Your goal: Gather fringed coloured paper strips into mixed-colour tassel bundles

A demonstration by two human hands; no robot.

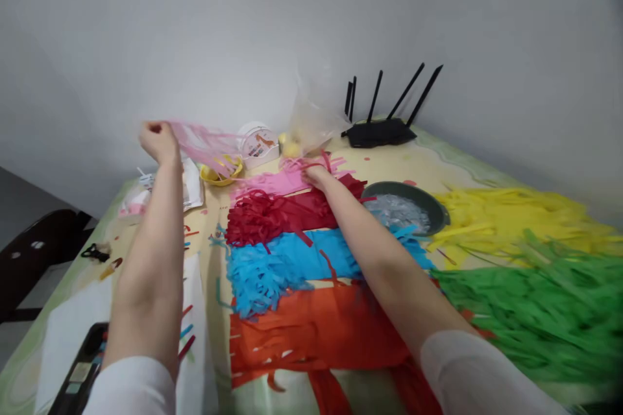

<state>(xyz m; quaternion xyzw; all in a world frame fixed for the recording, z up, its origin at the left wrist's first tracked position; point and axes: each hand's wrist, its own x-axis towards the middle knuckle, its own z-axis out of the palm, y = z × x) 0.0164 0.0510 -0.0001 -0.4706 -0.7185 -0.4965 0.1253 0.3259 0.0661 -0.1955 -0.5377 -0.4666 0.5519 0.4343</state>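
My left hand [159, 141] is raised at the far left, its fingers closed on thin pink fringed tissue paper [204, 142] that stretches to the right, blurred by motion. Across the table my right hand [315, 175] reaches down onto a flat sheet of pink tissue paper [272, 183]; its fingertips are partly hidden, so I cannot tell whether it grips. Nearer to me lie fringed sheets of dark red paper [296, 214], blue paper [306, 256] and orange-red paper [311, 327], one below the other.
Yellow fringed paper [511, 217] and green fringed paper [540, 311] spread at the right. A dark green bowl [440, 217] holds clear crumpled material. Behind stand a black router [382, 134], a plastic bag [316, 123], a yellow bowl [219, 180] and a white round-topped holder [257, 142].
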